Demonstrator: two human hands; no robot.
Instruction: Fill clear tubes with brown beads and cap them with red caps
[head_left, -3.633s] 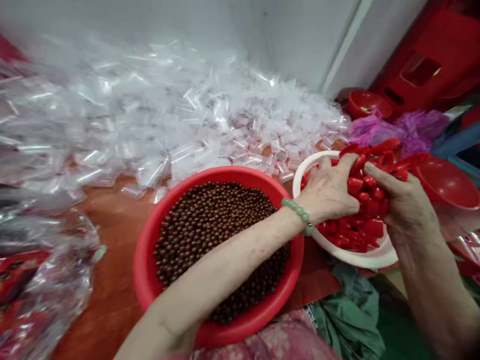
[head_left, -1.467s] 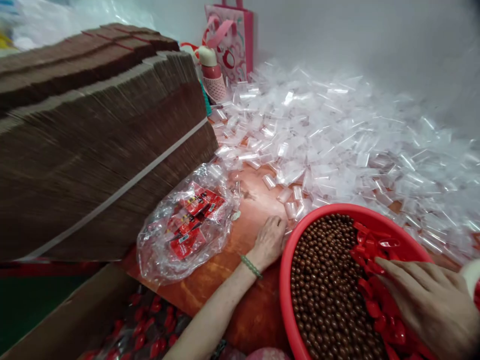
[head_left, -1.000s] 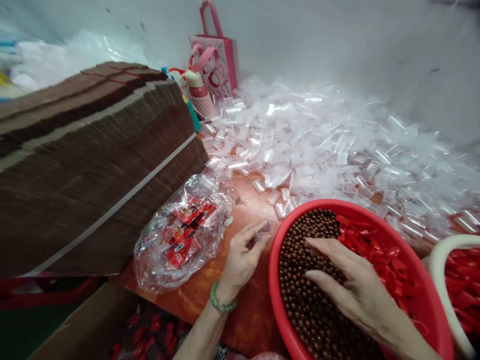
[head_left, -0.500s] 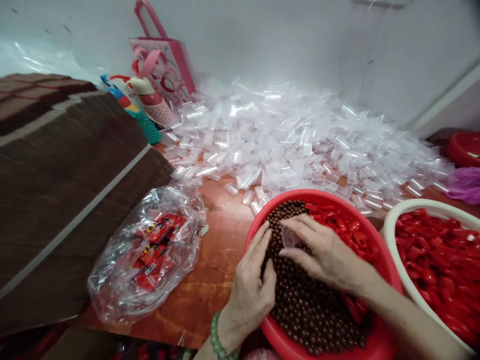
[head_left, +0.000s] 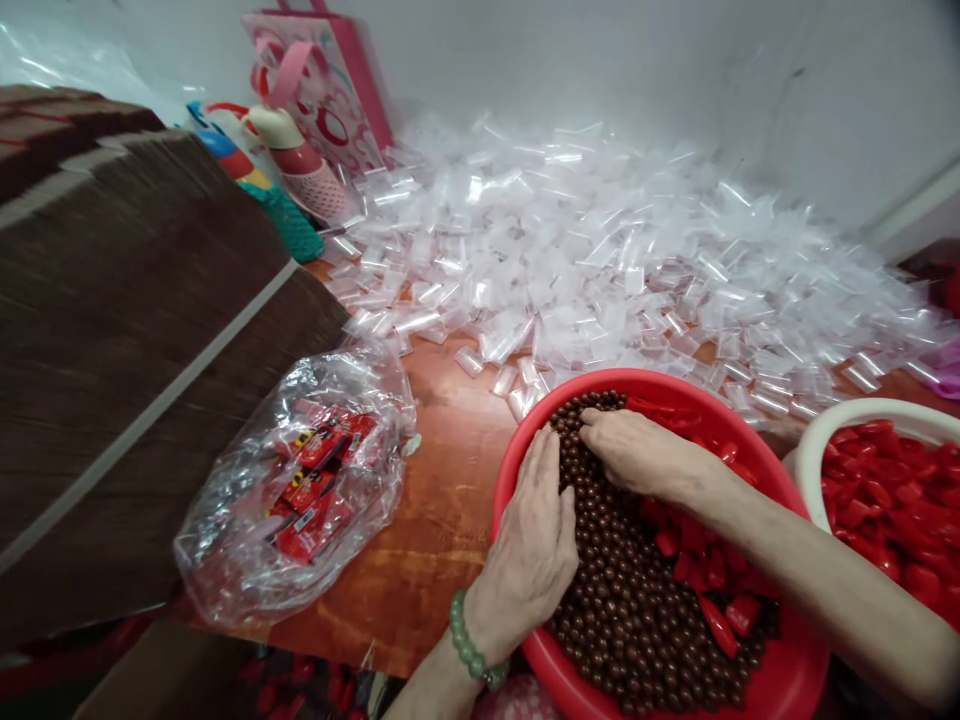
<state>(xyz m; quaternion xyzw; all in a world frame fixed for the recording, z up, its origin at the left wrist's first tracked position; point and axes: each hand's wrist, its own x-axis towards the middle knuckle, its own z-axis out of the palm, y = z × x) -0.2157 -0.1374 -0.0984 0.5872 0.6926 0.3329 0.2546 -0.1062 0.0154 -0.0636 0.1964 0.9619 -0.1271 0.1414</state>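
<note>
In the head view, a red basin (head_left: 512,490) holds many small glossy dark brown balls (head_left: 622,590), with red plastic pieces (head_left: 705,570) along its right side. My left hand (head_left: 529,540), a green bead bracelet on its wrist, rests over the basin's left side. Its fingers are stretched out and touch the balls inside the rim. Reaching in from the right, my right hand (head_left: 637,450) has its curled fingertips down among the balls near the far rim. Whatever those fingers close on is hidden beneath the hand.
Clear plastic sleeves (head_left: 555,240) are heaped behind the basin. A white tub (head_left: 814,470) of red pieces stands at the right. Leftward lie a clear bag (head_left: 225,560) with red packets, stacked brown cardboard (head_left: 150,290), a bottle (head_left: 307,175) and a pink gift bag (head_left: 367,90).
My right hand has turned down into the balls; the clear cup-like piece seen earlier in its fingers is now out of sight. The left hand stays beside it, fingers closer together.
</note>
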